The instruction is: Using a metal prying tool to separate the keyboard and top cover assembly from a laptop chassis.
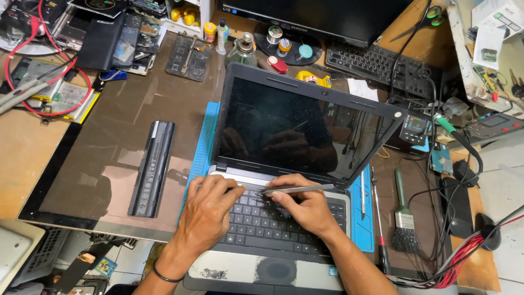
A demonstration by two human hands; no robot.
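Closest to me, my left hand (206,210) lies loose, fingers spread on the laptop keyboard (256,221), gripping nothing. My right hand (305,205) pinches metal tweezers (297,189), their tip at the keyboard's top row. A black battery pack (152,167) lies well left.

This is an electronics repair workshop. The cluttered wooden surface (27,153) carries an open laptop (295,164) on a blue work mat (203,142), a removed battery pack (152,167), loose phone parts (131,43) and circuit boards (441,159). Around them lie a brush (403,216), screwdrivers (377,218), small bottles (221,34), red cables (33,82), a soldering station (415,128) and a second keyboard (376,64) below a monitor (327,16).
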